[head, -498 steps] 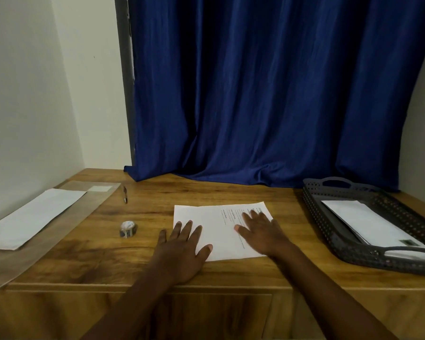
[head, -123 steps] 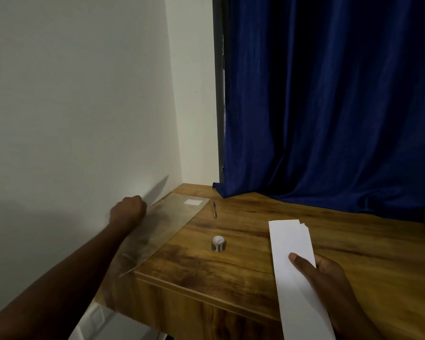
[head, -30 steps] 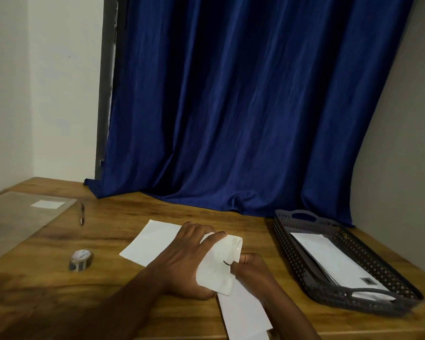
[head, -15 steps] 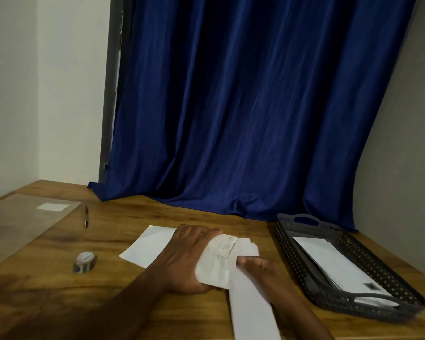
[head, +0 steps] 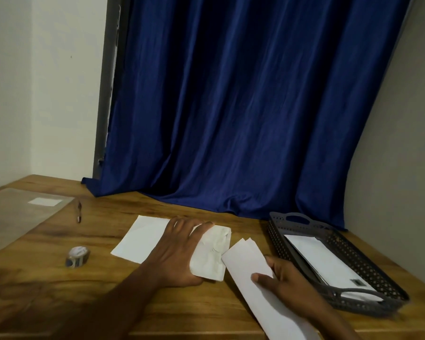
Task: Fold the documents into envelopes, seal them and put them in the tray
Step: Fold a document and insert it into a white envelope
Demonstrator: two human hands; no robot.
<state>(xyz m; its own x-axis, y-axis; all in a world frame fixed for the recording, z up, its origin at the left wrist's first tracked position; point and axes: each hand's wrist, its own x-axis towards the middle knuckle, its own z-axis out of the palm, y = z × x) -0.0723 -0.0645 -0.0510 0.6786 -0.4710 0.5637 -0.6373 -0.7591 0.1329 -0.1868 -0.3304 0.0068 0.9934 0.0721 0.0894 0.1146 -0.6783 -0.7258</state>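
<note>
Beside the envelope (head: 142, 239) gripped by the left hand (head: 179, 253), the right hand (head: 287, 278) pinches the folded document (head: 245, 261).

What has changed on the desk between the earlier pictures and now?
The flat sheet has been folded into a long strip, gripped by the right hand. An envelope has come to the middle, and the left hand grips its lifted flap. The tray, tape roll and pen stayed put.
</note>
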